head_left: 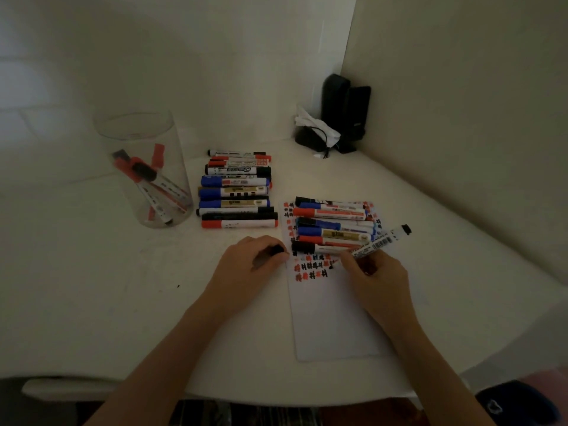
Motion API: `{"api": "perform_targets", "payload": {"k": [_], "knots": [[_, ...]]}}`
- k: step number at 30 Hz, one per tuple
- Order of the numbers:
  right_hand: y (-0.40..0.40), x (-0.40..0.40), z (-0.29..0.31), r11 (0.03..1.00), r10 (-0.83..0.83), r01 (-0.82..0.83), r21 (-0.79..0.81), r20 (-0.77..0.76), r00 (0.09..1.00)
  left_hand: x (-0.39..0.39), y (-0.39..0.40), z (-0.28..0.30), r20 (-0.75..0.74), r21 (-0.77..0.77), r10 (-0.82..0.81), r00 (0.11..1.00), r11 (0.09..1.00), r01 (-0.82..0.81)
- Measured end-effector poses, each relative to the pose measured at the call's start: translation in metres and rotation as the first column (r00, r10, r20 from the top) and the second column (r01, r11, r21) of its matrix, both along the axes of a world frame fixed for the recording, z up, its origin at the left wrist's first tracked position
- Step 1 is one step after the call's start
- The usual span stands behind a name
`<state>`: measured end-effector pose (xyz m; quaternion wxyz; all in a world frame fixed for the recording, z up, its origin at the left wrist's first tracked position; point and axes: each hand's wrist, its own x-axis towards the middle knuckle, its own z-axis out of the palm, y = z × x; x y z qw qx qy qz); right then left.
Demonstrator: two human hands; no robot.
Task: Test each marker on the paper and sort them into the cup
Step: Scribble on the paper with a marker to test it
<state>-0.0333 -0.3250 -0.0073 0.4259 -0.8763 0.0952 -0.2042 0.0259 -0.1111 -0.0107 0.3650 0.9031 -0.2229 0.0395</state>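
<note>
My right hand [373,276] grips a white marker [382,241] with a black end, its tip down on the paper [332,318] beside rows of red and black test marks [310,270]. My left hand [252,265] holds a black cap [276,249] at the paper's left edge. A pile of markers [333,224] lies on the paper's far end. A second stack of markers [236,190] lies left of it. The clear cup [144,167] at far left holds several red and black markers.
The white table [107,287] sits in a wall corner. A black device with crumpled white tissue [335,124] stands in the far right corner. The table's front edge runs just below my forearms.
</note>
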Motion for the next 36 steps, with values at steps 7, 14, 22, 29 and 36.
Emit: {"api": "perform_targets", "payload": {"k": [7, 14, 22, 29, 36], "knots": [[0.0000, 0.0001, -0.0020, 1.000, 0.007, -0.007, -0.003, 0.003, 1.000, -0.0014, 0.0001, 0.0022, -0.011, 0.000, 0.000, 1.000, 1.000, 0.000], [-0.0003, 0.0001, -0.0029, 1.000, -0.010, 0.010, 0.017, -0.009, 1.000, -0.0029, 0.0009, 0.0026, -0.014, 0.002, -0.003, 1.000, 1.000, 0.003], [0.0015, -0.0005, -0.0021, 1.000, 0.013, -0.013, 0.015, -0.013, 1.000, -0.0023, 0.0011, 0.0021, -0.026, -0.008, 0.003, 1.000, 1.000, -0.003], [-0.0001, 0.0013, -0.0023, 1.000, 0.002, -0.002, 0.001, -0.006, 1.000, -0.0012, 0.0014, 0.0008, -0.020, -0.013, 0.001, 1.000, 1.000, -0.001], [0.0001, 0.0005, -0.0028, 0.999, -0.004, 0.004, 0.037, -0.008, 1.000, 0.0003, 0.0016, -0.0012, -0.021, -0.012, -0.004, 1.000, 1.000, 0.004]]}}
